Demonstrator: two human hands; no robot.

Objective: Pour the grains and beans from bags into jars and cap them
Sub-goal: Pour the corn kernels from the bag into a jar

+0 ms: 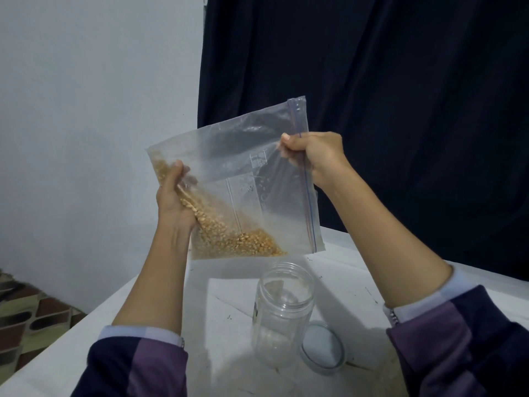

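Note:
A clear zip bag (pixel 243 167) hangs in the air above the table, turned on its side with the zip strip to the right. Yellow grains (pixel 243 242) lie heaped in its lower edge. My left hand (pixel 171 202) grips the bag's bottom end at the left, with grains under its fingers. My right hand (pixel 315 156) pinches the bag near the zip strip at the upper right. Below the bag stands a clear plastic jar (pixel 282 310), upright, uncapped, with nothing inside. Its lid (pixel 322 349) lies flat on the table just right of the jar.
The table (pixel 223 325) wears a white cloth with a few dark specks. A dark curtain (pixel 400 110) hangs behind it, a pale wall (pixel 86 110) stands at the left, and patterned floor tiles (pixel 25 316) show at the lower left.

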